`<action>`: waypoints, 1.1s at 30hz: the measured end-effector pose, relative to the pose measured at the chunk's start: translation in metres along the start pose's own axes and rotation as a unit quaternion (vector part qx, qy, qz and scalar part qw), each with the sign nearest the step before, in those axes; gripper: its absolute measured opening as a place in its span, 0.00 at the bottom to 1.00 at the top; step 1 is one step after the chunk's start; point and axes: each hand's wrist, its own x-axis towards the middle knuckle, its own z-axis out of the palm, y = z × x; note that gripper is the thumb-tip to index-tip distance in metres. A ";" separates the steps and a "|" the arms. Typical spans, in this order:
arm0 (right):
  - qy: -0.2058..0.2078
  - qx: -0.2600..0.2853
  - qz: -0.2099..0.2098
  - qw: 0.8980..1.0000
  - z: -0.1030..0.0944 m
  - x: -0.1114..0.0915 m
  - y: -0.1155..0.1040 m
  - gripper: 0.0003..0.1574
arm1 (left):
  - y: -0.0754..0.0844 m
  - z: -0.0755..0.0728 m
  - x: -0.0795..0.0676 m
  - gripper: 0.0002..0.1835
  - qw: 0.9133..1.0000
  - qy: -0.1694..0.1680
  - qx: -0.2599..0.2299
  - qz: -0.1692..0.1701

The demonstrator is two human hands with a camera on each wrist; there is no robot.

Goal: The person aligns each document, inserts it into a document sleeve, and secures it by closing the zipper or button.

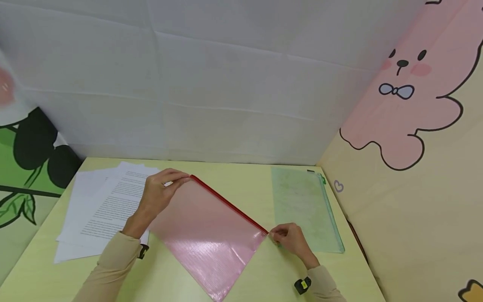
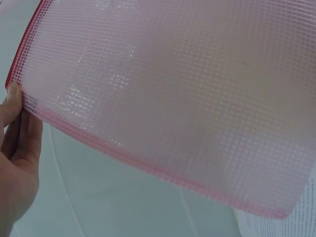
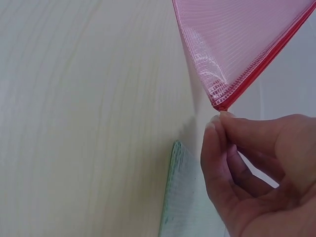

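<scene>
A pink translucent mesh zipper pouch (image 1: 211, 239) is held up at a slant above the table, its red zipper edge (image 1: 228, 203) running down to the right. My left hand (image 1: 156, 195) pinches the upper end of that edge between thumb and fingers; the left wrist view shows the pouch's grid texture (image 2: 163, 103) close up. At the lower end of the zipper, my right hand (image 1: 293, 240) pinches the corner with thumb and forefinger. What lies inside the pinch is too small to tell. The pouch looks flat.
Several printed sheets of paper (image 1: 113, 201) lie loosely overlapped at the left, partly behind my left arm. A green translucent zipper pouch (image 1: 305, 209) lies flat at the right, near my right hand. A white backdrop (image 1: 226, 84) borders the table's far edge.
</scene>
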 end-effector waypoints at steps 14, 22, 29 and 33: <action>-0.027 -0.041 0.005 0.999 -0.001 0.000 0.006 0.02 | -0.002 0.009 -0.004 0.15 0.998 -0.043 -0.049 0.014; -0.052 -0.038 -0.027 0.998 -0.001 0.004 0.003 0.05 | 0.001 0.010 -0.002 0.15 0.995 -0.068 -0.071 0.016; -0.057 -0.012 -0.057 0.997 0.006 0.012 -0.009 0.10 | 0.003 0.009 -0.001 0.14 0.993 -0.090 -0.079 0.005; -0.052 0.000 -0.064 0.997 0.012 0.017 -0.016 0.12 | 0.003 0.007 -0.002 0.14 0.992 -0.095 -0.077 0.003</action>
